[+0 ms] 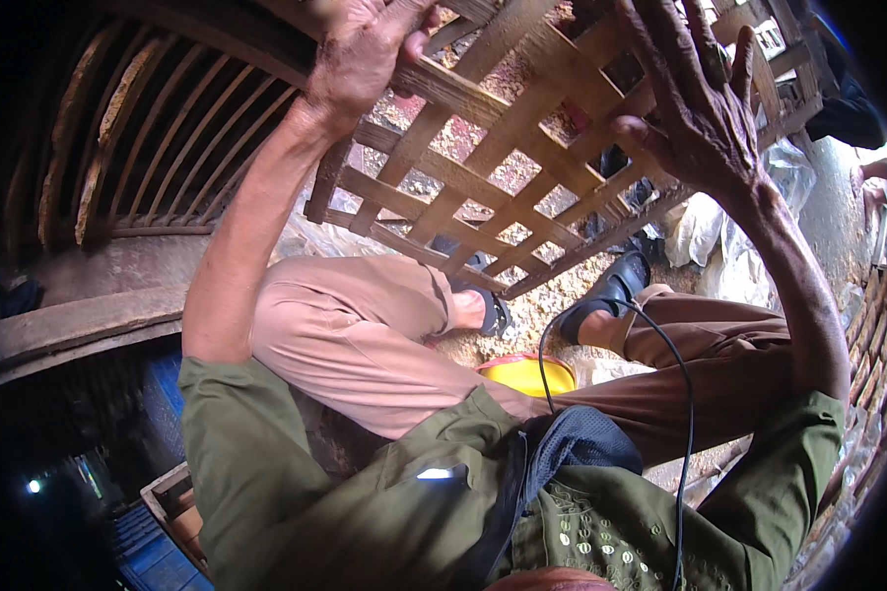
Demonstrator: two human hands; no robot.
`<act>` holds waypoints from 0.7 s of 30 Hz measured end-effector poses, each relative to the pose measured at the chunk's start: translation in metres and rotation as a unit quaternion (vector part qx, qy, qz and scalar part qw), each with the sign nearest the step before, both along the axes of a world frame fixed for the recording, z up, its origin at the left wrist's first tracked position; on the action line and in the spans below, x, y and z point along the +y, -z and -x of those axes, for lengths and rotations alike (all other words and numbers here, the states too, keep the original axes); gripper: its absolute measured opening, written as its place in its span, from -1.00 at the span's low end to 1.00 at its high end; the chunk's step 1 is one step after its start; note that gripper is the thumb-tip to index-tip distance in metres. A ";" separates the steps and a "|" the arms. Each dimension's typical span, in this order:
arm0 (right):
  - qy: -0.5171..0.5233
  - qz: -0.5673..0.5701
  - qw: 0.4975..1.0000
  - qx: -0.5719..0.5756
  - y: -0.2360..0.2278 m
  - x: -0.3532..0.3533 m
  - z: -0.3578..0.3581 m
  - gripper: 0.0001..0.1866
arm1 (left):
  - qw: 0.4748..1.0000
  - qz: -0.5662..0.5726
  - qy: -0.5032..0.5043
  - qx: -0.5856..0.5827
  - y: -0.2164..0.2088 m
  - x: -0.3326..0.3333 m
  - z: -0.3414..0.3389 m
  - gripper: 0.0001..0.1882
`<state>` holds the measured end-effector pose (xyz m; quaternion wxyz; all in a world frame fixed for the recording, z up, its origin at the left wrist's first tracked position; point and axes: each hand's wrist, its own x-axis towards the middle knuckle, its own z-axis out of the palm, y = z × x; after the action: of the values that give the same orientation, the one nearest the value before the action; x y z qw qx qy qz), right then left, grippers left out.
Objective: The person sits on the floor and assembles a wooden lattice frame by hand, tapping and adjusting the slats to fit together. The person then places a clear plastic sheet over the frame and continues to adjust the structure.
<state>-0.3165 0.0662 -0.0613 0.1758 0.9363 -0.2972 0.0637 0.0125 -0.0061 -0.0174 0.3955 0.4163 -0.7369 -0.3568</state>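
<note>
A woven bamboo lattice panel [508, 202] with a wooden edge frame is held up tilted before me, above my legs. At its upper left my left hand [355, 59] is closed round a slat, with the fingertips partly hidden behind. My right hand [695, 118] lies against the panel's right side, its fingers stretched out and spread. Through the gaps in the weave, pale crumbly litter shows on the ground.
A slatted wooden rack [158, 138] stands at the left above a plank ledge [99, 320]. Between my feet is a yellow round container [529, 375] with a red rim. Crumpled clear plastic [729, 246] lies at the right. A black cord [688, 394] hangs across my front.
</note>
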 end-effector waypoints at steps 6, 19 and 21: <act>0.073 0.046 0.996 -0.036 0.024 -0.007 0.003 0.13 | 0.992 -0.061 -0.057 0.093 -0.007 0.005 0.008 -0.62; 0.010 0.047 0.991 -0.122 -0.022 -0.023 -0.010 -0.10 | 1.000 0.013 0.024 -0.003 -0.004 0.003 0.029 -0.52; 0.025 0.040 0.995 -0.090 -0.028 -0.020 0.002 -0.10 | 0.999 0.018 0.043 0.020 -0.004 -0.002 0.040 -0.52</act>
<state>-0.3185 0.0457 -0.0329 0.1871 0.9113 -0.3324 0.1551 -0.0273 -0.0078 -0.0130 0.4020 0.3695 -0.7523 -0.3686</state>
